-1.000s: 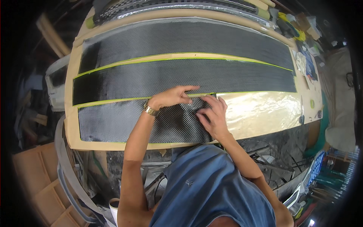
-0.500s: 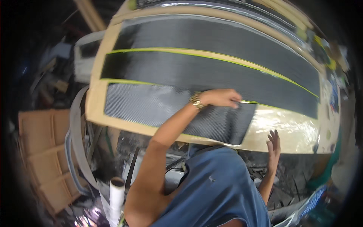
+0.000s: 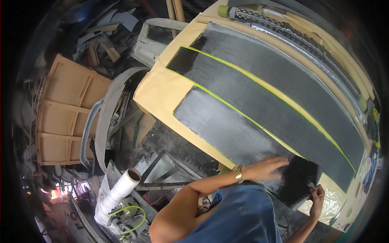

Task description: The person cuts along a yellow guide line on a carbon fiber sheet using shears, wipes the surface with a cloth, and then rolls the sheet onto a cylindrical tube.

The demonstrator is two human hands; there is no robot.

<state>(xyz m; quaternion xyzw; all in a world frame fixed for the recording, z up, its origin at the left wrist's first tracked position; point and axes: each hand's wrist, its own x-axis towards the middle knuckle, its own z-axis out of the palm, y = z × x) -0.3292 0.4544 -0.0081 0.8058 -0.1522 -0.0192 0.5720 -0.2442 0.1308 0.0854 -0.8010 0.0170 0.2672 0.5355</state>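
Cloth (image 3: 243,139), dark and woven, lies beneath the left hand (image 3: 265,169) and runs from there far out to the left, its right end reaching the right hand (image 3: 317,196). The left fingers are apart and stretched toward the right, blurred, so whether they press on the weave or sweep just over it I cannot tell. The right thumb and forefinger look pinched together on the cloth's right edge, with the other fingers curled. Film (image 3: 331,200), clear and shiny, shows right beside and beyond that pinch. Past the left fingertips, away from the body, lies a second strip (image 3: 251,103), and farther off a third (image 3: 283,77), both on tan paper (image 3: 158,87)

To handle this edge well, the pinch is best kept light and low, close to the film, with any pull running along the cloth and not across, since a loose weave probably skews easily. The left palm does best flat, fingers spread, working toward the pinch so that ripples leave at the edge; snatching could fray the strands
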